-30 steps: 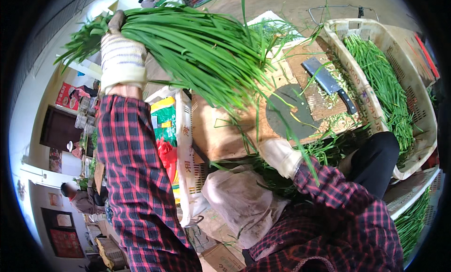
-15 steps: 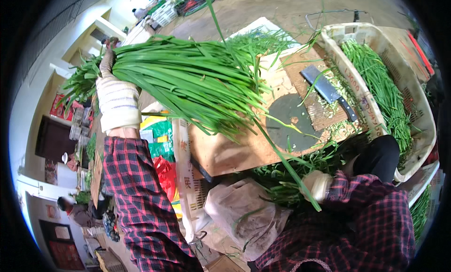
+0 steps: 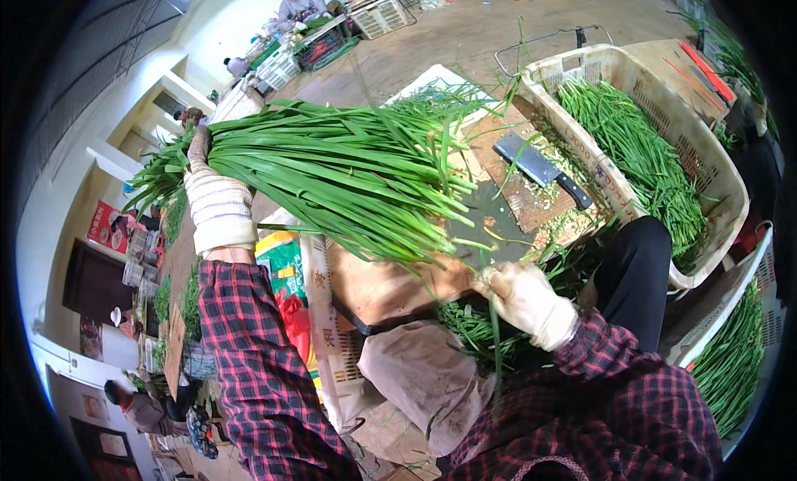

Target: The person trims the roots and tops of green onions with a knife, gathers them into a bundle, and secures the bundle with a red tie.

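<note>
My left hand (image 3: 214, 195), in a whitish knitted glove, is closed round the leafy end of a big bunch of garlic chives (image 3: 332, 166). The bunch lies sideways in the air, its pale stem ends spreading to the right. Just below those ends my gloved right hand (image 3: 523, 298) pinches a loose chive leaf (image 3: 496, 340), which dangles down from the fingers. Behind the stems, a wooden board (image 3: 378, 286) carries a dark round patch (image 3: 486, 211) and a cleaver (image 3: 531, 160) with a black handle. Chopped pale bits lie around the blade.
A long white plastic crate (image 3: 573, 141) of green chives stands at right, with another crate (image 3: 747, 273) of them nearer. My black-trousered knee (image 3: 635, 265) is beside the board. A pinkish cloth (image 3: 415, 373) covers the near side. Other people (image 3: 300, 6) sit farther off.
My right hand has come up and left from beside my lap to the stem ends. The long leaf that crossed the bunch now hangs from it. The bunch has shifted slightly.
</note>
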Demonstrator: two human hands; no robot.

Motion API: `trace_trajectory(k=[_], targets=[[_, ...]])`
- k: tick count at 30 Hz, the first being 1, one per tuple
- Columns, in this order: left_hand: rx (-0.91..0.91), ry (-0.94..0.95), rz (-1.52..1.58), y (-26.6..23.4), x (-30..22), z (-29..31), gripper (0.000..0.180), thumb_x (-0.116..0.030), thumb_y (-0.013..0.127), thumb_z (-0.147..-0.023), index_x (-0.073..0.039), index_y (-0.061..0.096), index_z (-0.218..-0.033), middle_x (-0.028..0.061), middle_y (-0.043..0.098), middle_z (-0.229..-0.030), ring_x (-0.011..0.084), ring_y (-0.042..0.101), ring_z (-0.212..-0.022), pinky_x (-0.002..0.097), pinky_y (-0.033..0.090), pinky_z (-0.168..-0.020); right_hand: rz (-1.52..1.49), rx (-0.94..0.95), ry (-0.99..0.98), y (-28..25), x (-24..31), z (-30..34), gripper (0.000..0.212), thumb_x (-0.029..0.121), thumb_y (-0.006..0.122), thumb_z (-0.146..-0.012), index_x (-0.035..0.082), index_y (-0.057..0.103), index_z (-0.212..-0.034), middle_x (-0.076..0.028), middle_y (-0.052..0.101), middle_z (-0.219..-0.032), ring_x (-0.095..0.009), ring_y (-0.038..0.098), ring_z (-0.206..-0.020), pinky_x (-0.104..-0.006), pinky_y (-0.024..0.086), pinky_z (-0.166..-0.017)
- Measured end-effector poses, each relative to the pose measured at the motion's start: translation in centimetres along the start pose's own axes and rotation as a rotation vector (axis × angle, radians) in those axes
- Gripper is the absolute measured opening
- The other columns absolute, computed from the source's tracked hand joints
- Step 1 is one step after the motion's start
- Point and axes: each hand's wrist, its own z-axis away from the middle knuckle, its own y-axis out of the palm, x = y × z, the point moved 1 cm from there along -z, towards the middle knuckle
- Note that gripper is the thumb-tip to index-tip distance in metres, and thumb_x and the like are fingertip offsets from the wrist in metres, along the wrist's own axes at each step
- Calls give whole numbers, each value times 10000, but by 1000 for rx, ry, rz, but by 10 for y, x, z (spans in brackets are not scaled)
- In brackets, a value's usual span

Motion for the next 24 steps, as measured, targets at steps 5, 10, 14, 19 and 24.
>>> trace_trajectory(k=[5, 10, 14, 19, 24], targets=[[0, -55, 5, -22, -45, 20, 290, -268, 688, -834, -37, 663, -1008, 119, 680, -1027, 309, 632, -944, 485, 524, -886, -89, 287, -1, -9, -5, 41, 600, 341, 687, -809, 60, 502, -1306, -180, 652, -894, -368, 642, -831, -436, 513, -738], [74, -45, 9, -12, -28, 34, 300, -294, 681, -847, -38, 660, -1000, 112, 677, -1030, 309, 631, -936, 489, 523, -876, -802, 89, 294, -5, 35, -44, 337, 283, 591, -902, 25, 566, -1117, -207, 621, -823, -351, 627, -786, -390, 474, -686], [82, -53, 66, -32, -41, 32, 288, -292, 652, -867, -51, 655, -1025, 119, 672, -1050, 312, 622, -952, 497, 505, -892, -393, -46, -103, 7, 63, -18, 89, 48, 522, -881, 49, 606, -850, -146, 583, -717, -270, 578, -640, -326, 464, -603], [51, -40, 121, -30, -29, 31, 297, -280, 635, -875, -41, 646, -1051, 128, 668, -1054, 316, 621, -962, 502, 505, -896, -269, 485, -40, 12, -4, 53, 53, 25, 549, -829, 26, 571, -781, -165, 549, -710, -314, 584, -730, -395, 416, -585], [70, 3, 95, -33, -27, 43, 313, -284, 639, -876, -29, 643, -1057, 136, 665, -1067, 317, 620, -971, 494, 512, -894, -255, 18, -47, -18, 32, -9, 281, 215, 612, -878, 14, 616, -1074, -203, 643, -839, -385, 626, -816, -448, 491, -695]])
